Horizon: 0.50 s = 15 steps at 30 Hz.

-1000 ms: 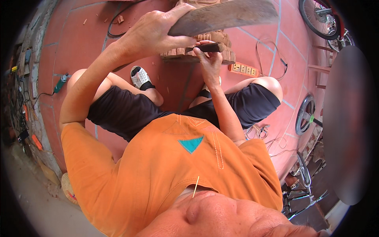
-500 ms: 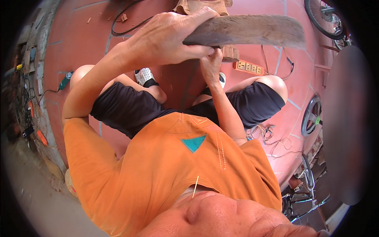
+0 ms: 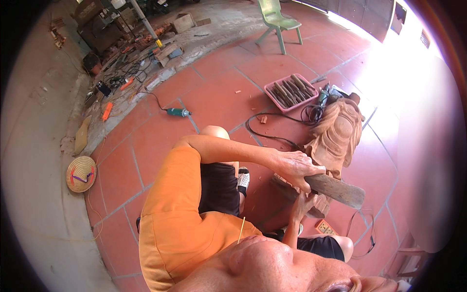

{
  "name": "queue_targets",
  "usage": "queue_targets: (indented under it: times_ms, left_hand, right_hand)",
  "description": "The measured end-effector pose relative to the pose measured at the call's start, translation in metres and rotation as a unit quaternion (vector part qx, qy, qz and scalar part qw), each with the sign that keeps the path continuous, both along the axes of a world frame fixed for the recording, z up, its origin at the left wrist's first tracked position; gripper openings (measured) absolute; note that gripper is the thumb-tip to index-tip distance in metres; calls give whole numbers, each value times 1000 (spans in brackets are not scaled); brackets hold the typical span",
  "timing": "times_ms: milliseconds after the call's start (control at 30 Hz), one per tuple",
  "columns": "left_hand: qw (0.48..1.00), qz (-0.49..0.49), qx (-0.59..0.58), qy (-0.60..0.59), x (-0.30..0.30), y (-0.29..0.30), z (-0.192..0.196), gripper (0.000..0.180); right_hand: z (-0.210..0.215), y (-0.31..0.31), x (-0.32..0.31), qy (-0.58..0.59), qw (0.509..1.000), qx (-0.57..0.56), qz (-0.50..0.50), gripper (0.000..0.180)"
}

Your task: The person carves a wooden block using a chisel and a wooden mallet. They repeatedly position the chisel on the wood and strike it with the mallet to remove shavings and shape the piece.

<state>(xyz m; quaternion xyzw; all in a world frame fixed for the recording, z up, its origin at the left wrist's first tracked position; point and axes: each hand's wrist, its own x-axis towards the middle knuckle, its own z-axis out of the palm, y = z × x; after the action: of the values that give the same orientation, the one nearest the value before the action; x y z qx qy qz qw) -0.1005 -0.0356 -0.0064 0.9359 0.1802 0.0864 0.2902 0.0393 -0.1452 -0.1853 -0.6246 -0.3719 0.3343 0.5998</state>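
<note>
My left hand [image 3: 296,168] grips a flat, worn wooden paddle-like mallet [image 3: 340,191], its broad end pointing right. Just under the mallet is my right hand [image 3: 302,204], its fingers closed near the mallet's narrow end. What they hold, if anything, is hidden. Beyond both hands lies a carved wooden figure [image 3: 339,130] with folds and rounded forms in light brown wood. Its near end passes behind my hands and the mallet. Close to my right hand, part of a wooden block [image 3: 316,213] shows on the floor side.
Past the figure sit a pink tray [image 3: 269,92] of several dark sticks and a corded power tool [image 3: 318,109]. A green rotary tool [image 3: 179,112] lies left. An orange power strip [image 3: 325,227] is by my knee. Farther off are a green chair [image 3: 279,20] and straw hat [image 3: 81,174].
The view has swung, bringing the figure, tray, chair and hat into sight. Both hands now appear lower and farther right. My left hand keeps its hold on the mallet.
</note>
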Motion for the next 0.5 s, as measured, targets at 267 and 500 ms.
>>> queue_targets:
  times_ms: [267, 500]
  left_hand:
    - [984, -25, 71, 158, -8, 7, 10, 56]
    - [998, 2, 64, -4, 11, 1, 23, 61]
  right_hand:
    - [28, -1, -16, -35, 999, 6, -2, 24]
    - [4, 2, -5, -32, 998, 57, -18, 27]
